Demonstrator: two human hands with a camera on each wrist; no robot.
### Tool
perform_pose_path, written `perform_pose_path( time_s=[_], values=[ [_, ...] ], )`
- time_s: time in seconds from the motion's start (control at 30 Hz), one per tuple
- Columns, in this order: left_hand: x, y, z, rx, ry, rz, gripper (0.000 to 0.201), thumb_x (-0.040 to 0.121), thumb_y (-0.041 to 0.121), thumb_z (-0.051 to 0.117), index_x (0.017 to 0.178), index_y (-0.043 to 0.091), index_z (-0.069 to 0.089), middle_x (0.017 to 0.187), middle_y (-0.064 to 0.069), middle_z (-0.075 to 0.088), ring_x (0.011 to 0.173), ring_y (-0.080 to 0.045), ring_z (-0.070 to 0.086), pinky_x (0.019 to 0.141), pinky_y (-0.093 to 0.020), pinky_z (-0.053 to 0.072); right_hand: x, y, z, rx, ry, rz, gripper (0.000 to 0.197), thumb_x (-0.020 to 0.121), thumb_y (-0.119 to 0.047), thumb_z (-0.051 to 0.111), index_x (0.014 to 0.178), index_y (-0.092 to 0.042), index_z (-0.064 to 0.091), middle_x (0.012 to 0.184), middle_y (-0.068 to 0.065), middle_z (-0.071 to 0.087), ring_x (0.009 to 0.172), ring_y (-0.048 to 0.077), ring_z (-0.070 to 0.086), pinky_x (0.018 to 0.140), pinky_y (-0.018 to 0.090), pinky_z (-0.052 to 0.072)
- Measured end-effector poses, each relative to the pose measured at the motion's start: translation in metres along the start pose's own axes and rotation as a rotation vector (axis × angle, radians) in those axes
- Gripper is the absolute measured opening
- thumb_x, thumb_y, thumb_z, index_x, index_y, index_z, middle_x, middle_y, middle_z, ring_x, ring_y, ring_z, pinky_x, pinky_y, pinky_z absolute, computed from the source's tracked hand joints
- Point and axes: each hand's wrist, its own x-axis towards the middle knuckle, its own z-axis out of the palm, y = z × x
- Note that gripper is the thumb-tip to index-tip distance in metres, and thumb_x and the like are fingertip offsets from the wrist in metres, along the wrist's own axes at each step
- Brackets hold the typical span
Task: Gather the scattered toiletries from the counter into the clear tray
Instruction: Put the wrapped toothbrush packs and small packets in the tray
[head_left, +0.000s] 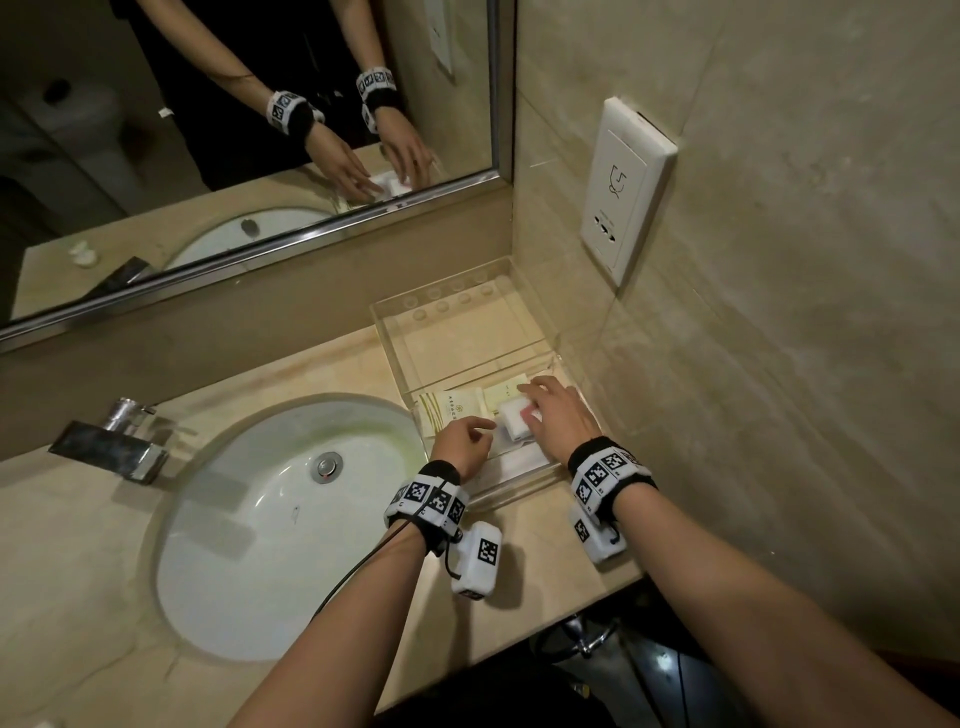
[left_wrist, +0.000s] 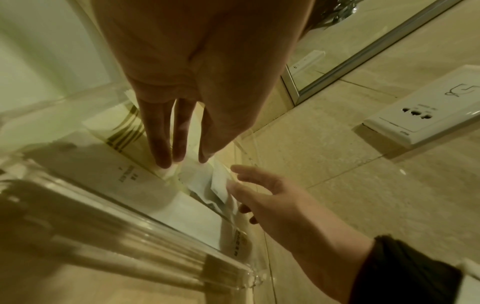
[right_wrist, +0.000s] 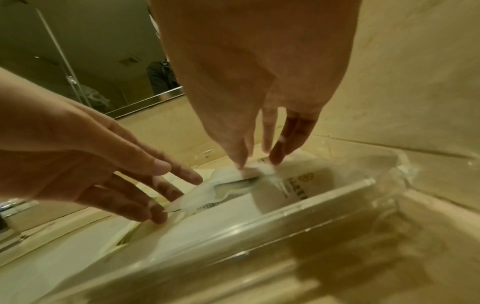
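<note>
A: Where are we over the counter (head_left: 78, 582)?

B: Both our hands are inside the near end of the clear tray (head_left: 470, 291), which sits in the corner between the sink (head_left: 270, 519) and the side wall, under the wall socket (head_left: 626, 192).

A: What does our right hand (head_left: 563, 415) have?

B: A white plastic-wrapped packet (head_left: 514, 421). In the right wrist view the thumb and fingertips (right_wrist: 275, 158) close on its top edge, so we are pinching it. It lies on top of the other sachets in the tray.

A: And our left hand (head_left: 462, 447)?

B: Its fingers (left_wrist: 162, 148) are straight and spread. In the left wrist view the tips come down to the crinkled wrapper's left edge; we cannot tell whether they press it or only touch it. They are not wrapped round anything.

A: What else is in the tray?

B: A flat cream sachet with green stripes (head_left: 449, 410) lies at the left, under and beside our left fingers, and a pale yellow packet (head_left: 501, 392) lies just behind the white one. More white packets lie at the near wall, partly hidden by our wrists. The far half of the tray shows only bare bottom.

A: Anything else around us?

B: The faucet (head_left: 111, 447) at the left of the sink and the mirror (head_left: 234, 130) behind it, showing both our hands
</note>
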Motion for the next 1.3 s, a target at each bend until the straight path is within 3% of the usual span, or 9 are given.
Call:
perform_pose_path(
  time_s=[0.17, 0.37, 0.5, 0.57, 0.73, 0.93, 1.03, 1.17, 1.3],
  values=[
    [0.000, 0.000, 0.001, 0.004, 0.000, 0.006, 0.031, 0.096, 0.016, 0.051, 0.125, 0.013, 0.062, 0.117, -0.015, 0.066, 0.089, -0.022, 0.063, 0.077, -0.024, 0.048, 0.000, 0.005, 0.007, 0.015, -0.071, -0.005, 0.048, 0.096, -0.037, 0.052, 0.142, -0.021, 0.047, 0.147, 0.003, 0.044, 0.123, 0.029, 0.048, 0.100, 0.039, 0.044],
    [-0.002, 0.001, 0.000, 0.049, -0.009, 0.014, 0.031, 0.096, 0.016, 0.051, 0.125, 0.013, 0.062, 0.119, -0.014, 0.065, 0.104, -0.026, 0.063, 0.083, -0.025, 0.048, -0.005, 0.020, 0.009, 0.055, -0.043, 0.002, 0.046, 0.093, -0.032, 0.059, 0.137, -0.021, 0.052, 0.141, 0.005, 0.045, 0.119, 0.027, 0.051, 0.096, 0.039, 0.048],
    [-0.003, -0.009, -0.008, 0.289, 0.291, 0.188, 0.024, 0.094, 0.015, 0.052, 0.112, 0.014, 0.068, 0.118, -0.006, 0.060, 0.114, -0.024, 0.053, 0.093, -0.032, 0.046, -0.005, 0.026, 0.008, 0.059, -0.052, -0.003, 0.047, 0.092, -0.029, 0.061, 0.137, -0.022, 0.051, 0.141, 0.005, 0.045, 0.119, 0.027, 0.051, 0.097, 0.040, 0.049],
    [-0.002, -0.016, -0.015, 0.419, 0.355, 0.274, 0.029, 0.092, 0.012, 0.054, 0.119, 0.012, 0.063, 0.129, -0.006, 0.054, 0.124, -0.025, 0.045, 0.099, -0.036, 0.045, -0.005, 0.025, 0.007, 0.064, -0.048, 0.002, 0.047, 0.092, -0.030, 0.061, 0.138, -0.021, 0.051, 0.142, 0.005, 0.044, 0.120, 0.026, 0.051, 0.097, 0.040, 0.049],
    [-0.001, -0.033, -0.021, 0.601, 0.168, 0.238, 0.056, 0.093, 0.009, 0.053, 0.146, 0.014, 0.035, 0.158, -0.010, 0.024, 0.147, -0.028, 0.019, 0.117, -0.039, 0.027, -0.005, 0.019, 0.006, 0.064, -0.022, 0.003, 0.044, 0.093, -0.028, 0.061, 0.135, -0.017, 0.053, 0.141, 0.006, 0.044, 0.119, 0.026, 0.051, 0.094, 0.037, 0.048],
    [-0.004, -0.037, -0.014, 0.623, 0.196, 0.196, 0.056, 0.096, 0.018, 0.048, 0.149, 0.017, 0.029, 0.157, -0.015, 0.025, 0.144, -0.030, 0.026, 0.116, -0.039, 0.028, -0.004, 0.020, 0.004, 0.047, -0.029, 0.008, 0.045, 0.093, -0.028, 0.060, 0.136, -0.018, 0.052, 0.143, 0.007, 0.043, 0.120, 0.028, 0.050, 0.094, 0.038, 0.048],
    [-0.001, -0.036, -0.012, 0.672, 0.209, 0.283, 0.055, 0.099, 0.020, 0.044, 0.151, 0.023, 0.025, 0.159, -0.012, 0.021, 0.148, -0.028, 0.018, 0.121, -0.036, 0.016, -0.004, 0.022, 0.003, 0.055, -0.040, 0.008, 0.049, 0.091, -0.033, 0.063, 0.137, -0.020, 0.051, 0.143, 0.004, 0.043, 0.120, 0.026, 0.050, 0.095, 0.037, 0.047],
    [0.000, -0.040, -0.004, 0.718, 0.083, 0.249, 0.054, 0.103, 0.026, 0.035, 0.153, 0.030, 0.015, 0.163, -0.010, 0.001, 0.150, -0.030, 0.002, 0.118, -0.039, 0.026, -0.006, 0.020, 0.003, 0.056, -0.049, -0.060, 0.054, 0.085, -0.039, 0.069, 0.135, -0.025, 0.053, 0.139, -0.001, 0.047, 0.112, 0.022, 0.053, 0.093, 0.036, 0.048],
    [0.001, -0.041, 0.003, 0.711, 0.063, 0.209, 0.054, 0.104, 0.027, 0.028, 0.154, 0.029, 0.007, 0.162, -0.012, -0.008, 0.150, -0.031, -0.005, 0.118, -0.038, 0.024, -0.004, 0.009, 0.002, 0.026, -0.073, -0.185, 0.054, 0.087, -0.039, 0.067, 0.137, -0.022, 0.053, 0.138, 0.000, 0.054, 0.115, 0.023, 0.054, 0.102, 0.035, 0.040]
  ],
)
